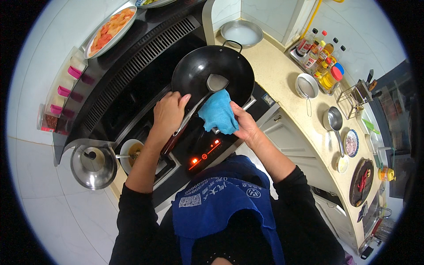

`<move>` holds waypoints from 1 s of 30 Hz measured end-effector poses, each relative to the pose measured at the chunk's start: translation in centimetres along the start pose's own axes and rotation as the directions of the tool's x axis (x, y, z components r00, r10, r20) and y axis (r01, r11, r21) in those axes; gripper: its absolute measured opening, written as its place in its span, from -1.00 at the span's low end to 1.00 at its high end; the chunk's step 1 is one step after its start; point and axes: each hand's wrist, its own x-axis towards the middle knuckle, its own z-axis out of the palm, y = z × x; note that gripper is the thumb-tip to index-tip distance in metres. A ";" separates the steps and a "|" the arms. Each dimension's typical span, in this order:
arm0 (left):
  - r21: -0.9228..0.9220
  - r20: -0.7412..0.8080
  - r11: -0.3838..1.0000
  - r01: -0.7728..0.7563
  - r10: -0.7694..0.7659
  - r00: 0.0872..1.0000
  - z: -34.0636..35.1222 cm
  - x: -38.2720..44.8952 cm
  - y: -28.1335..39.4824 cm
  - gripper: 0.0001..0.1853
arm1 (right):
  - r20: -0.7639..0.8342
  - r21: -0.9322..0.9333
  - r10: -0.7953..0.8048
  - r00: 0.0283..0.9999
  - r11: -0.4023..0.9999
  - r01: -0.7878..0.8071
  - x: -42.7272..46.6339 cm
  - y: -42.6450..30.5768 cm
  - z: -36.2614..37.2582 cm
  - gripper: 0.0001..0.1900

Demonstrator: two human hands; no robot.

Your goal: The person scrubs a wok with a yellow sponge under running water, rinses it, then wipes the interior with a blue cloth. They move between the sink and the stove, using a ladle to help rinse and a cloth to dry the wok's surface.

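Note:
A blue cloth (219, 114) hangs from my right hand (245, 122), pinched at its right edge over the near side of the wok. My left hand (169, 111) is at the wok's left rim, its thumb pointing towards the pan; its curled fingers are mostly hidden, so any grip is unclear. The black wok (195, 66) sits on a black cooktop (185, 155) with lit red displays. A metal spatula (217, 82) rests in the wok, its handle running between my hands. Part of that handle is covered by the cloth.
A plate of sliced tomatoes (111, 33) stands on the ledge at upper left. A bowl of sauce (131, 154) and a steel lid (93, 169) are left. Along the right counter (281, 79) are a steel basin (241, 33), bottles (318, 56), a saucepan (333, 118) and a chopping board (356, 192).

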 end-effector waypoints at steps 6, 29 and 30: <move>0.196 0.305 0.976 0.100 -0.158 0.939 4.5 -1.5 -3.7 -0.33 | 0.154 0.170 0.126 0.980 0.974 -0.152 0.3 -1.5 -0.3 -0.60; -0.048 0.423 0.973 0.225 -0.184 0.887 6.2 0.1 -6.6 -0.63 | 0.296 -0.675 0.155 0.943 -0.664 0.321 20.0 -0.2 -7.4 -0.30; -0.027 0.424 0.964 0.263 -0.227 0.877 6.2 -0.2 -6.5 -0.64 | 0.323 -0.653 0.135 0.937 -0.684 0.324 20.5 -0.3 -7.8 -0.29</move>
